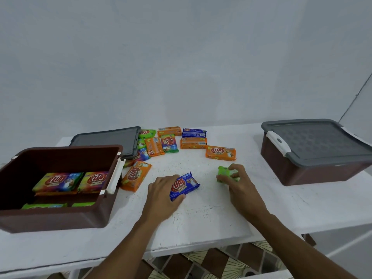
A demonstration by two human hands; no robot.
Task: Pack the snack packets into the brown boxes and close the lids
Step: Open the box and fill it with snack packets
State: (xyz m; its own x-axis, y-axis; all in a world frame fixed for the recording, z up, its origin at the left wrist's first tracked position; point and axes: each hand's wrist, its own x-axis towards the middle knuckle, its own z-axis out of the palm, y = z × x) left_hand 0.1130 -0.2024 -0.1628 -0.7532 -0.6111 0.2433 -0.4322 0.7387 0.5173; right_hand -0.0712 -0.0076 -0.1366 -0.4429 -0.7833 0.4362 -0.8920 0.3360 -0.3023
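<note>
- Head view: the open brown box (60, 220), smooth moulded plastic with white latches, holds glossy rainbow packets (58, 181) lying flat.
- Just right of that box, the left hand (161, 190) curls fingers and thumb round a blue foil packet (186, 186), a flat rectangle on the scuffed white table (201, 218).
- Farther right of the box, the right hand (241, 184) pinches a crinkled green packet (224, 173) in its fingertips.
- Behind the box lies a loose grey lid (104, 137), and beside it are scattered packets (193, 142).
- Far right of the box stands a second brown box (314, 175), with its dimpled grey lid on.
</note>
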